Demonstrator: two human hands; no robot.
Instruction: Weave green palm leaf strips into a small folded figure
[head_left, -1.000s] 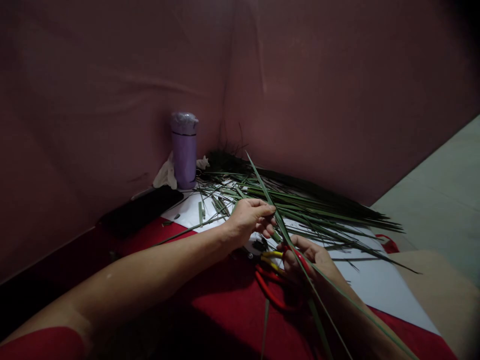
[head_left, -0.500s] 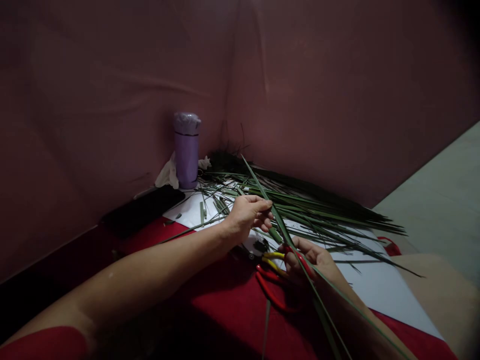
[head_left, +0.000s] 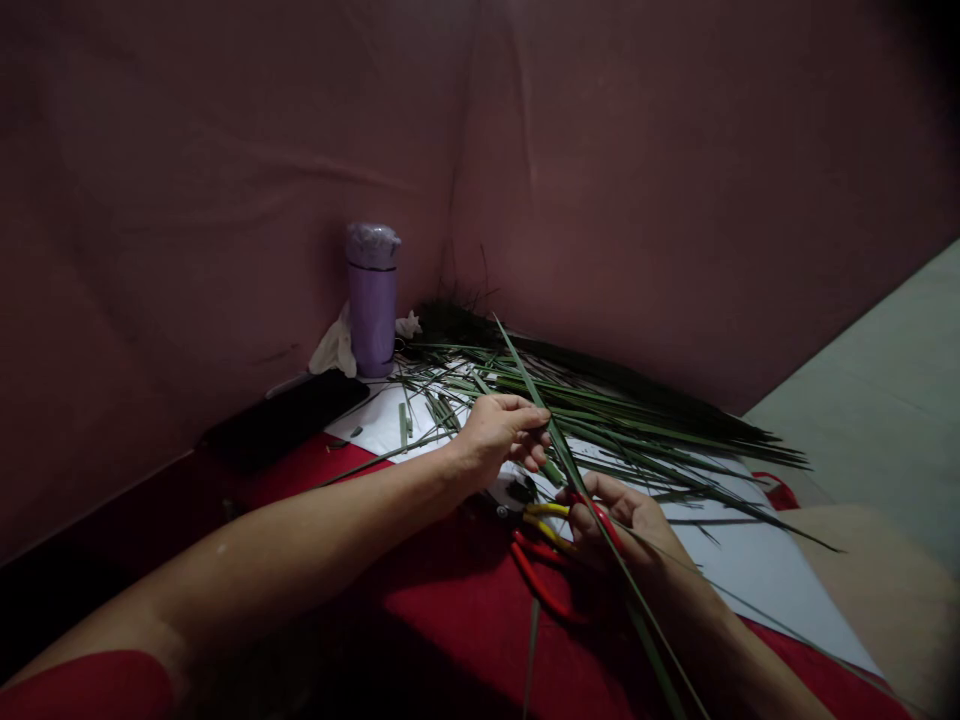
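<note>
A long, narrow green leaf (head_left: pixel 565 458) runs diagonally between my hands, its pointed tip up and away from me. My left hand (head_left: pixel 499 435) pinches the leaf between thumb and forefinger, the other fingers loosely curled. Lower down the leaf, my right hand (head_left: pixel 619 515) is closed around it. A red handle (head_left: pixel 606 525) also lies across the right hand's fingers; its working end is hidden. Beside that hand is a hand tool with yellow and red handles (head_left: pixel 551 590) and a round pivot; I cannot tell whether both handles belong to one tool.
Behind my hands, a pile of long green leaves (head_left: pixel 637 410) and cut scraps lies on a white sheet (head_left: pixel 780 580) over red cloth (head_left: pixel 420 640). A purple bottle (head_left: pixel 372 310), white tissue (head_left: pixel 335 348) and a dark flat object (head_left: pixel 285 420) stand at the left. Pinkish fabric walls (head_left: pixel 675 200) enclose the back.
My left hand has shifted slightly right and the leaf tip has moved right with it. A thin strip by my right forearm has swung outward to the right.
</note>
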